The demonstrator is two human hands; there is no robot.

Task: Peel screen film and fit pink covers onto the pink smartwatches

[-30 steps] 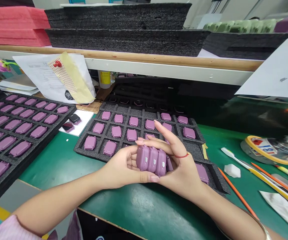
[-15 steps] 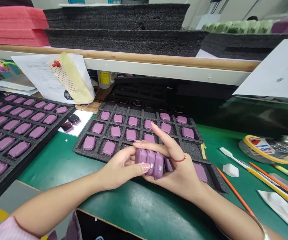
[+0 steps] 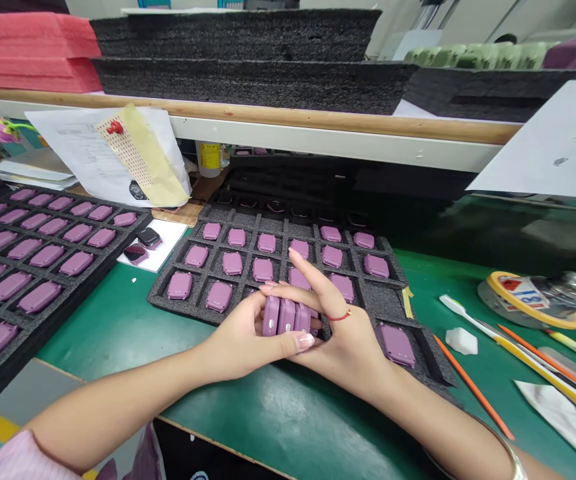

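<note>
Several purple watch cases (image 3: 287, 317) stand side by side on edge between my two hands, above the green table's front part. My left hand (image 3: 255, 333) is closed around their left side, its thumb lying across their lower front. From the right, my right hand (image 3: 338, 333) cups the same cases, its palm behind and below them and its index finger raised. Part of the row is hidden by fingers. Just behind my hands lies a black foam tray (image 3: 383, 300) with purple watch cases in its compartments; one case (image 3: 397, 343) lies right of my right wrist.
A second foam tray (image 3: 88, 280) of purple cases lies at left. Two dark-faced watch pieces (image 3: 143, 243) rest on white paper. To the right are a toothbrush (image 3: 518, 350), an orange stick (image 3: 473, 387) and a metal-topped bottle (image 3: 543, 297). A shelf edge (image 3: 318, 133) crosses above the tray.
Both hands have moved slightly left with the purple watch cases. The left thumb has slid right across the cases, and more of the tray shows beside the right hand.
</note>
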